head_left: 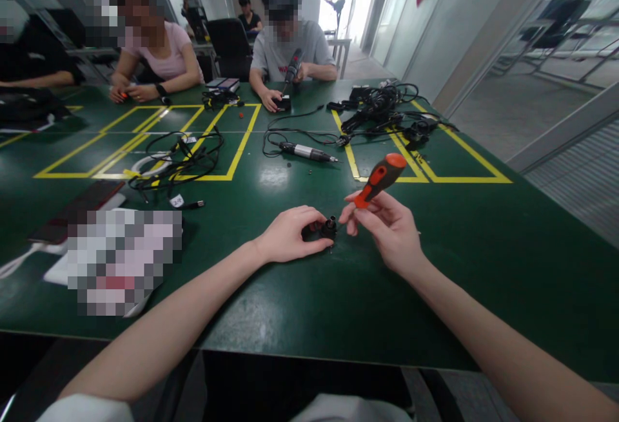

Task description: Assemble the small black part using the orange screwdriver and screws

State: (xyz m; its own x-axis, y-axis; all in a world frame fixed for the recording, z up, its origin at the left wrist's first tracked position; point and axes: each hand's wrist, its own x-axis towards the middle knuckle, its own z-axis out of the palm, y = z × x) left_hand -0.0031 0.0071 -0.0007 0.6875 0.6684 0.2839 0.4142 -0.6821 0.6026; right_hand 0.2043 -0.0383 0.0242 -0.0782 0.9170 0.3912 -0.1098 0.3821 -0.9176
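Observation:
On the green table (242,306), my left hand (293,234) grips a small black part (329,229) between thumb and fingers, holding it against the tabletop. My right hand (389,229) is closed around the lower end of a screwdriver (382,178) with an orange and dark grey handle. The handle tilts up and to the right. Its thin shaft points down-left toward the black part; whether the tip touches it I cannot tell.
Beyond my hands lies a black and silver electric screwdriver (308,152). Black cables (374,109) pile at the back right, others (193,158) at the left. A blurred packet (120,261) lies front left. Across the table a person (290,48) works with a tool.

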